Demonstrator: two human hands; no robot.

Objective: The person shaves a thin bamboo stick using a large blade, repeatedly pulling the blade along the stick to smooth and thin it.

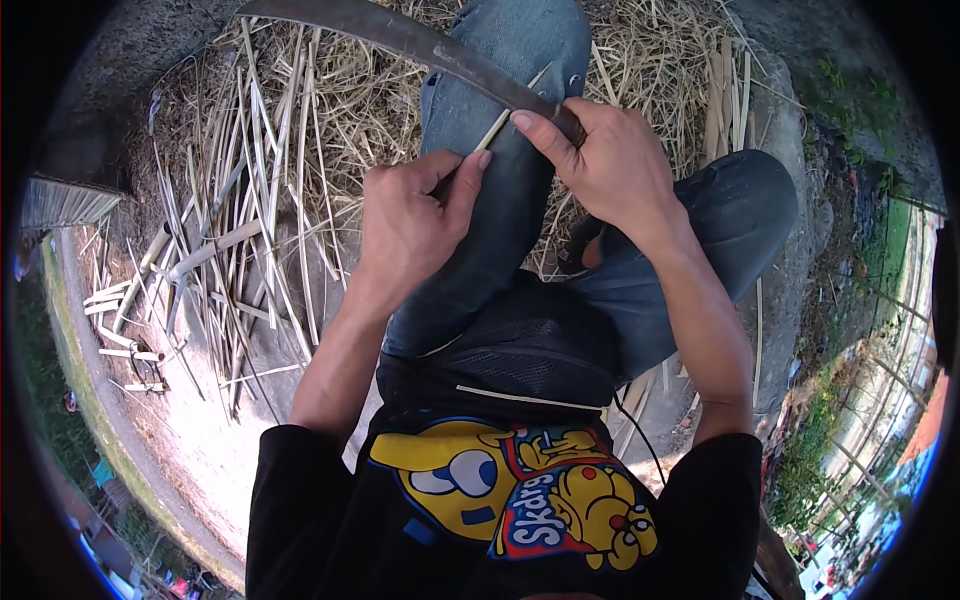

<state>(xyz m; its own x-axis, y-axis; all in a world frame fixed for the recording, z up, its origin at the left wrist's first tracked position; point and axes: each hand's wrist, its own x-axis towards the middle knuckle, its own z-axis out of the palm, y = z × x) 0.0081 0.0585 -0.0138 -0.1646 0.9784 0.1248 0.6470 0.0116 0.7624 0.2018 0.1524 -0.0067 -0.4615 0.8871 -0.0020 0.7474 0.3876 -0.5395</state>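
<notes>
Over my jeans-clad leg, my right hand is closed on the near end of a curved sickle-like blade. The dark blade sweeps away to the upper left, past my knee. My left hand pinches a thin pale bamboo strip between thumb and fingers. The strip's far end meets the blade's edge beside my right thumb, and a pale tip shows beyond the blade. My right palm hides the handle. A single narrow sliver lies across the black pouch at my waist.
Many long split strips lie heaped on the left, with cut bamboo pieces among them. Curly shavings cover the ground around my legs. Flat slats stand at the upper right. A dark cord hangs near my right side.
</notes>
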